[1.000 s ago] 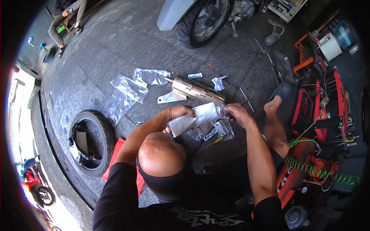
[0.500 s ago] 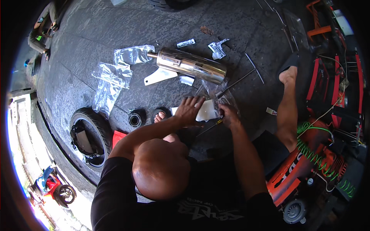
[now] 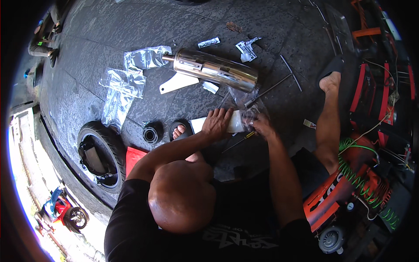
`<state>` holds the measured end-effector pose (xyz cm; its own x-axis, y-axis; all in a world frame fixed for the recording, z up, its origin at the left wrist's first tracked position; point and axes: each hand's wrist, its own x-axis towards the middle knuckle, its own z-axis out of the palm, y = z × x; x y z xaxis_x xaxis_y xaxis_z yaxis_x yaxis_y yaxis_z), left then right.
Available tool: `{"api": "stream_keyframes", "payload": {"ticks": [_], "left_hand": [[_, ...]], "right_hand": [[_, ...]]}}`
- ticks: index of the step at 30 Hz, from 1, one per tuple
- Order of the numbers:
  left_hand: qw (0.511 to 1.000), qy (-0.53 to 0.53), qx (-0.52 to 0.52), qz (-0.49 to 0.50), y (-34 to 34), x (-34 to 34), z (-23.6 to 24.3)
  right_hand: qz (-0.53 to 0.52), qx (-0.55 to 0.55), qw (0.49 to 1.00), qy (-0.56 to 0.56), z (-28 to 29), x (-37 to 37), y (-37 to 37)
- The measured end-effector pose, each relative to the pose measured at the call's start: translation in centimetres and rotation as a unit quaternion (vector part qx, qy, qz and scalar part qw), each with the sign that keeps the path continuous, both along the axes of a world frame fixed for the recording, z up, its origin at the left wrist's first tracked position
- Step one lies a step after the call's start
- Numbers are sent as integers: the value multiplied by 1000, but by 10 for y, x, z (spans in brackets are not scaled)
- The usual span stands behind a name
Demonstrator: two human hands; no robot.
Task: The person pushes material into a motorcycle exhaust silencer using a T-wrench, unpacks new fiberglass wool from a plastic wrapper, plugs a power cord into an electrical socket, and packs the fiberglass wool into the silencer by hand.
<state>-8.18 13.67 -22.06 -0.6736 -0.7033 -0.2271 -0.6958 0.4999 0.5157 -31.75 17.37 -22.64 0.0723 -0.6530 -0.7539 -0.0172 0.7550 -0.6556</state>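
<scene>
My left hand [image 3: 216, 124] lies flat across a white, flat packet [image 3: 236, 122] on the dark floor, its fingers stretched out over the top. At the packet's right end my right hand [image 3: 263, 127] has its fingers closed on crumpled clear plastic [image 3: 249, 118]. Just below that hand a screwdriver [image 3: 248, 136] with a yellow handle rests on the floor, its shaft pointing down and left. Beyond both hands is a shiny metal exhaust muffler [image 3: 218, 70], lying on its side. A white flat bracket [image 3: 178, 82] touches or nearly touches its near side.
Clear plastic bags [image 3: 124, 83] lie to the left. A wheel with tyre [image 3: 101, 153], a black roll [image 3: 151, 134] and a red packet [image 3: 135, 159] are nearer. Metal rods [image 3: 279, 84] lie right of the muffler; an orange compressor [image 3: 325, 203] with green coiled hose stands at right.
My right hand has shifted slightly up onto the plastic at the packet's end. The left hand stays on the packet, which now lies a little straighter. The whole view has tilted slightly.
</scene>
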Motion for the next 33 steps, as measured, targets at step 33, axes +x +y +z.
{"api": "stream_keyframes", "payload": {"ticks": [33], "left_hand": [[875, 93, 112, 461, -7, 83, -39]], "right_hand": [[-116, 60, 987, -94, -26, 8, 28]]}}
